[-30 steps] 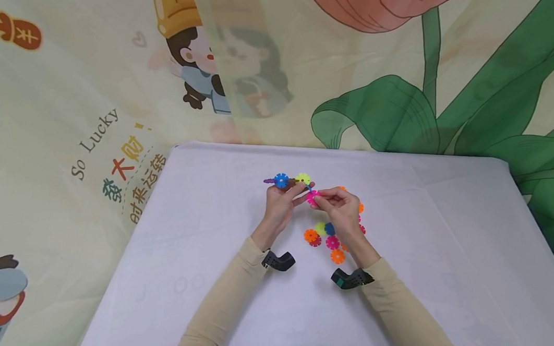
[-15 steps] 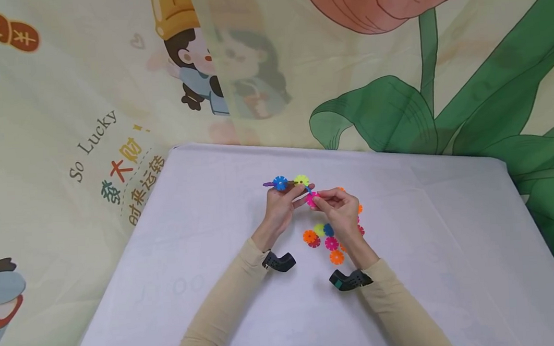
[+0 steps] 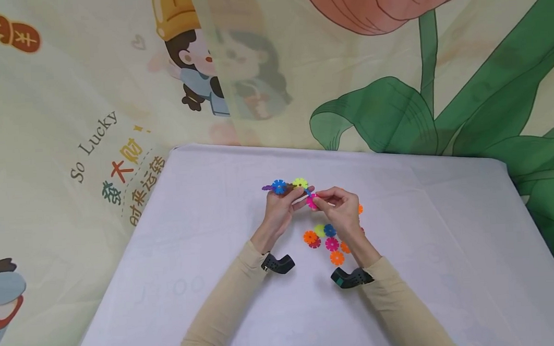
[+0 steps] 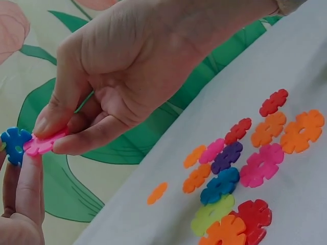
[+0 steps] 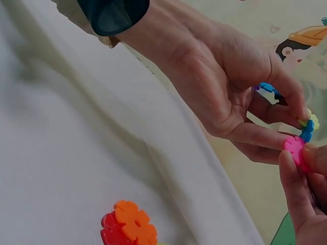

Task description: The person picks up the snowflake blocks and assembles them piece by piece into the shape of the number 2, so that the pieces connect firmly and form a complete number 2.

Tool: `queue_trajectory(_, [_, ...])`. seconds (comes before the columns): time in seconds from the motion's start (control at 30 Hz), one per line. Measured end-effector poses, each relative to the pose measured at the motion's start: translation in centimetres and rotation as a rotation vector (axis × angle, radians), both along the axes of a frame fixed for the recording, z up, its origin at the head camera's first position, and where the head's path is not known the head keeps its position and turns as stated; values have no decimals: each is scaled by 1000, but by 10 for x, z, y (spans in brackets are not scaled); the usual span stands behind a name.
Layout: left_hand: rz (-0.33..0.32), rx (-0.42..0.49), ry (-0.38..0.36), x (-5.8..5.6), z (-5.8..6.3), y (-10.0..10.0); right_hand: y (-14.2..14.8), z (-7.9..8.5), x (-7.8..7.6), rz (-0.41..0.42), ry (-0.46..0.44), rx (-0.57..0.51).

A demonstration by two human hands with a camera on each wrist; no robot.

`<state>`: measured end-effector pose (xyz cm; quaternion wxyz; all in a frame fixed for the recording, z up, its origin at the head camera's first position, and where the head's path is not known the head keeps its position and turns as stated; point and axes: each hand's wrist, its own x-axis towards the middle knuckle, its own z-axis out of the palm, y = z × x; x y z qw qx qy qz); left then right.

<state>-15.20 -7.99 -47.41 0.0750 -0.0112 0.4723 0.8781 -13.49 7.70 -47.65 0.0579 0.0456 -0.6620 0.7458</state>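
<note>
A chain of snowflake building discs is held up over the table. In the head view it runs from a purple disc (image 3: 267, 187) through a blue disc (image 3: 279, 187) and a yellow-green disc (image 3: 300, 184) to a second blue disc (image 5: 306, 131). My left hand (image 3: 279, 210) pinches the chain by the yellow-green disc. My right hand (image 3: 342, 209) pinches a pink snowflake disc (image 4: 45, 143) between thumb and fingers. The pink disc meets the second blue one edge to edge, and a left fingertip touches it from below.
Loose snowflake discs lie below the hands, among them an orange disc (image 3: 337, 257), a pink disc (image 3: 332, 244) and a dark blue disc (image 3: 329, 230). The right forearm covers part of the pile. A white cloth (image 3: 209, 312) covers the table, with a printed curtain behind.
The chain's left end has dipped slightly in the head view. Both hands keep their grips in nearly the same place, with the pink disc against the blue one.
</note>
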Motion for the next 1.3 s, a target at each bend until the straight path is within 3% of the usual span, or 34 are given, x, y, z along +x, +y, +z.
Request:
queue_trajectory(0.4, [-16,30,8,2,1,-3,3,6,-5,93,9,21])
queue_trajectory(0.63, [21,-79,70,2,2,-16,2,0,-7,197,-3,126])
queue_trajectory(0.73, [30,-138,115,1,4,-18,9,-4,-7,205,-34,254])
queue_trajectory(0.83, [56,-183,125,0,5,-20,16,-10,-5,237,-41,515])
queue_trajectory(0.93, [86,-197,97,0,5,-22,18,-18,1,325,-13,829])
queue_trajectory(1.0, [101,-192,82,0,5,-21,17,-23,7,384,-9,946])
queue_trajectory(1.07, [110,-185,72,0,5,-20,16,-27,12,405,-8,999])
queue_trajectory(1.3, [134,-203,91,-2,3,-14,16,-32,21,394,31,1002])
